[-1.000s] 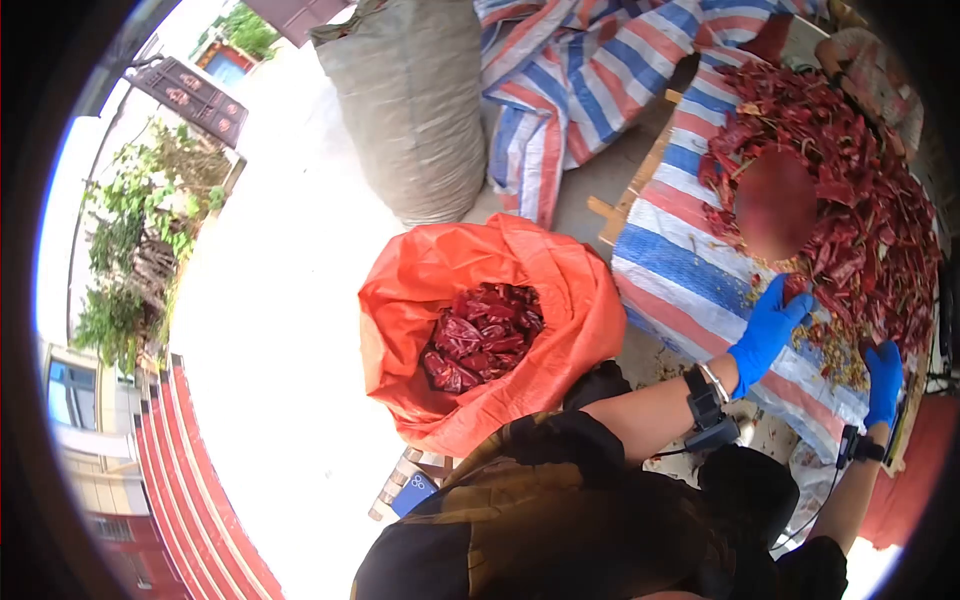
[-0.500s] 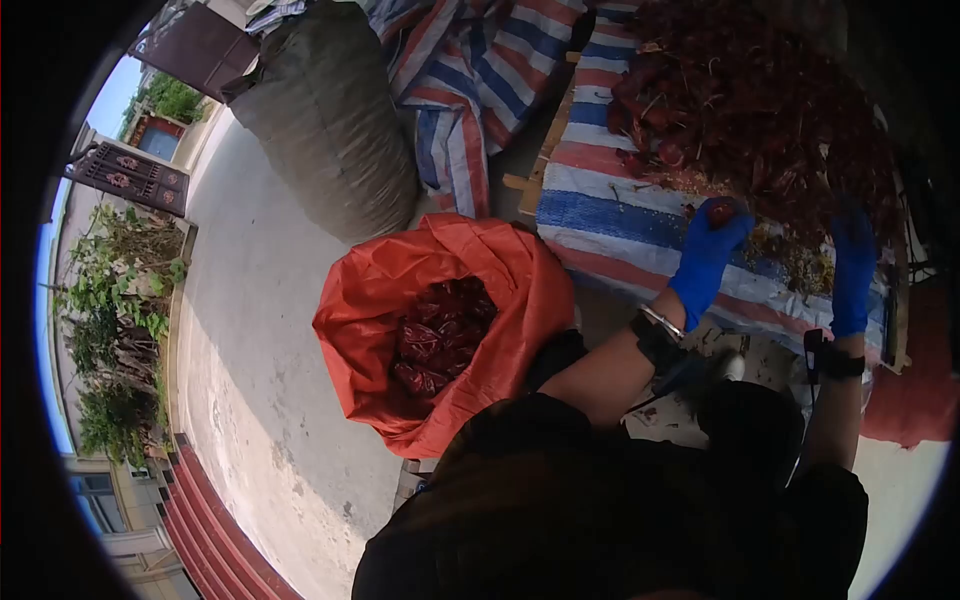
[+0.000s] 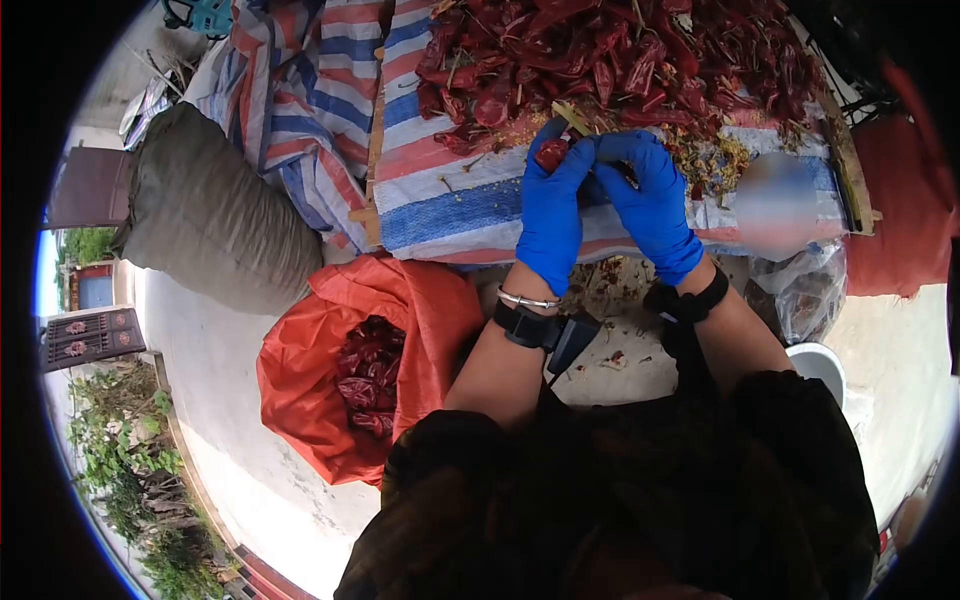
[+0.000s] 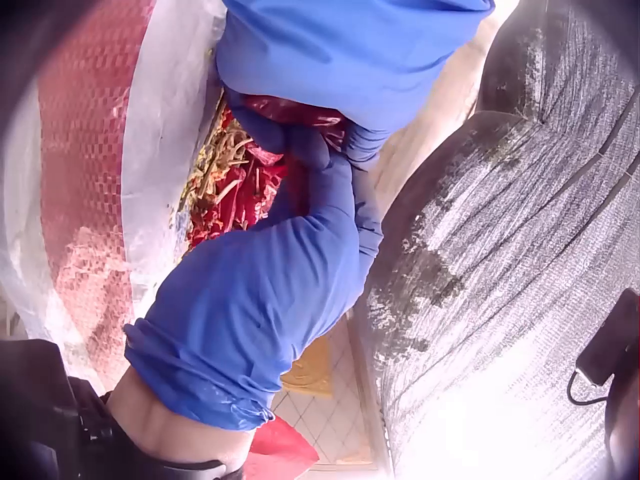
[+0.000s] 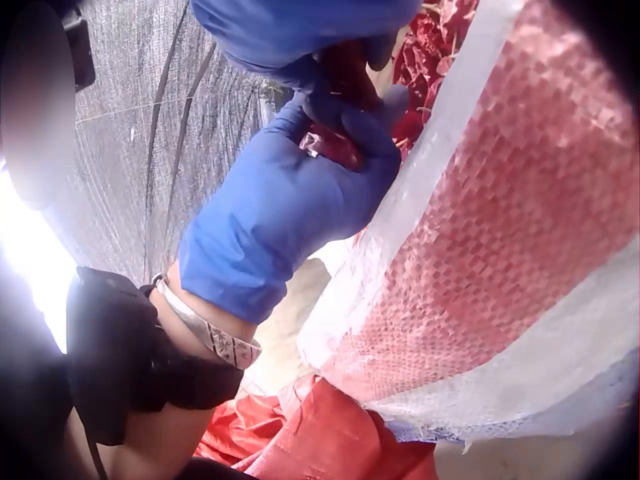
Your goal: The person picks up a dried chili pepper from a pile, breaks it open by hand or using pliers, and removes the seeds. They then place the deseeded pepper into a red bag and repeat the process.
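Note:
My blue-gloved left hand (image 3: 552, 220), with a silver bracelet at the wrist, grips dark red dried chili peppers (image 3: 551, 153) in curled fingers. Against it, my blue-gloved right hand (image 3: 650, 190) pinches a chili with thumb and fingers, and the fingertips of both hands meet. A pale yellowish stalk (image 3: 572, 117) juts out just beyond them. The right wrist view shows the bracelet hand with a shiny chili (image 5: 335, 147) in its grasp; the fingers hide much of it. Beyond the hands lies a broad heap of dried chilies (image 3: 600, 70) on a striped woven sheet (image 3: 450, 215).
An orange-red sack (image 3: 300, 375) stands open at the lower left, holding dried chilies (image 3: 368, 385). Behind it leans a full grey-green sack (image 3: 215, 210). Seeds and stem bits (image 3: 715, 165) are scattered on the sheet. A white bucket (image 3: 820, 370) stands on the floor at the right.
The head view has swung right, so the scene sits further left. My right hand has come from the heap's near right side to meet the left, which still holds chili.

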`<state>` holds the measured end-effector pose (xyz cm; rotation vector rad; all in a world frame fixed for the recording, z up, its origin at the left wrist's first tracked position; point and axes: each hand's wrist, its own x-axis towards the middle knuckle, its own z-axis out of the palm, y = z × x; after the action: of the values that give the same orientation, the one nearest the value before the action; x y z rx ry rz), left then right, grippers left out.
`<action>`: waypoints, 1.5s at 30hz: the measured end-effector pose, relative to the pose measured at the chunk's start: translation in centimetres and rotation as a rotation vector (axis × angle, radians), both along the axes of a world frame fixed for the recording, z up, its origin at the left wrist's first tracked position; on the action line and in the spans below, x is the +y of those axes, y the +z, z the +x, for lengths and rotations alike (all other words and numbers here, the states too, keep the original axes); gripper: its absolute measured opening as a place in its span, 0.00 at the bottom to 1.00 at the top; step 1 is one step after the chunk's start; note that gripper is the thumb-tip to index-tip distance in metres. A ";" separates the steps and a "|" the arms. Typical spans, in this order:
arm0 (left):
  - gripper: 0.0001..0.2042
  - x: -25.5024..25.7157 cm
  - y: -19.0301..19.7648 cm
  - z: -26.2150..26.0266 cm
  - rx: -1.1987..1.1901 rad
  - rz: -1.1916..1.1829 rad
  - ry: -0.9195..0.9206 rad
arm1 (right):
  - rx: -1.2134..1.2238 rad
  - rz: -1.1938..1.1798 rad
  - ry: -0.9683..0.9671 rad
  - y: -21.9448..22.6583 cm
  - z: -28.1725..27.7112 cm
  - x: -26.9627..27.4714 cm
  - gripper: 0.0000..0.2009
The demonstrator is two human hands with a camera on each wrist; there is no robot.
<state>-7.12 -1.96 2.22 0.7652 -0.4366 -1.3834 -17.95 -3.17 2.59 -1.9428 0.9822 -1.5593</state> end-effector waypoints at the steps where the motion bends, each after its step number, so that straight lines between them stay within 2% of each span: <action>1: 0.22 -0.2 0.1 0.2 -0.017 -0.011 0.007 | -0.015 0.070 0.056 0.2 -0.3 -0.2 0.10; 3: 0.23 -0.3 0.1 0.6 -0.041 -0.013 0.004 | -0.039 0.149 0.104 0.7 -1.2 -0.5 0.09; 5: 0.20 -0.2 0.3 0.9 -0.328 -0.019 0.043 | -0.245 0.469 0.225 1.1 -2.3 -0.9 0.10; 8: 0.20 0.0 1.0 0.4 -0.479 -0.054 0.040 | -0.308 0.380 0.147 1.4 -2.3 -1.5 0.15; 9: 0.20 0.2 0.9 0.2 -0.480 -0.051 0.026 | -0.161 0.284 0.115 1.8 -2.8 -1.6 0.20; 12: 0.21 0.4 0.7 -0.4 -0.523 -0.145 0.008 | -0.036 0.380 0.100 2.0 -3.1 -1.5 0.20; 13: 0.22 0.5 0.8 -0.5 -0.613 -0.165 -0.015 | -0.044 0.516 0.192 2.4 -3.6 -1.5 0.20; 14: 0.22 0.6 0.8 -0.5 -0.702 -0.186 -0.036 | -0.046 0.517 0.185 2.4 -4.0 -1.6 0.20; 16: 0.22 0.8 1.3 -0.3 -0.711 -0.170 -0.099 | -0.084 0.762 0.293 2.3 -4.7 -1.9 0.18; 17: 0.22 0.9 1.5 -0.2 -0.720 -0.152 -0.155 | -0.082 0.763 0.290 2.4 -4.7 -1.9 0.18; 20: 0.21 0.7 1.1 0.2 -0.769 -0.208 -0.155 | -0.002 0.187 0.223 2.4 -4.0 -1.7 0.13; 21: 0.21 0.6 0.9 0.2 -0.766 -0.205 -0.152 | 0.002 0.190 0.225 2.2 -4.2 -1.7 0.13; 23: 0.22 0.5 1.0 0.0 -0.660 -0.187 -0.118 | -0.018 0.371 0.299 1.9 -4.7 -2.0 0.13; 27: 0.24 0.3 1.7 -0.6 -0.604 -0.137 -0.124 | 0.023 0.285 0.179 2.1 -4.3 -1.8 0.13; 29: 0.21 0.6 1.9 -1.1 -0.471 -0.234 -0.075 | -0.251 0.414 0.103 2.1 -3.7 -1.6 0.12; 30: 0.21 0.5 1.4 -1.4 -0.465 -0.234 -0.070 | -0.244 0.414 0.106 2.3 -3.4 -1.5 0.12; 32: 0.27 0.4 0.7 -1.6 -0.764 -0.270 -0.076 | -0.418 0.522 0.178 2.8 -3.2 -1.2 0.12; 33: 0.27 0.5 0.3 -1.6 -0.759 -0.267 -0.071 | -0.412 0.525 0.181 2.5 -3.1 -1.2 0.12; 35: 0.27 0.5 0.9 -1.7 -0.887 -0.064 -0.145 | -0.222 0.535 0.100 2.0 -3.0 -1.4 0.13; 36: 0.27 0.6 0.8 -1.5 -0.884 -0.061 -0.143 | -0.219 0.538 0.102 2.0 -3.2 -1.3 0.13; 39: 0.26 0.3 0.2 -1.0 -0.837 -0.124 -0.158 | -0.074 0.512 0.118 3.2 -4.0 -1.8 0.13; 41: 0.20 0.5 -0.2 -1.1 -1.018 -0.401 -0.088 | 0.244 0.087 0.110 3.7 -4.7 -2.3 0.13; 44: 0.23 1.0 0.2 -1.4 -1.053 -0.319 -0.171 | 0.184 0.218 0.068 3.1 -4.7 -1.6 0.12; 45: 0.23 1.0 0.3 -1.5 -1.049 -0.323 -0.178 | 0.297 0.143 -0.052 2.7 -4.4 -1.5 0.12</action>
<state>-8.65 -0.96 2.51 1.1595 -1.5313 -0.9306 -22.36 -4.70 5.25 -2.0984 1.2368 -1.2091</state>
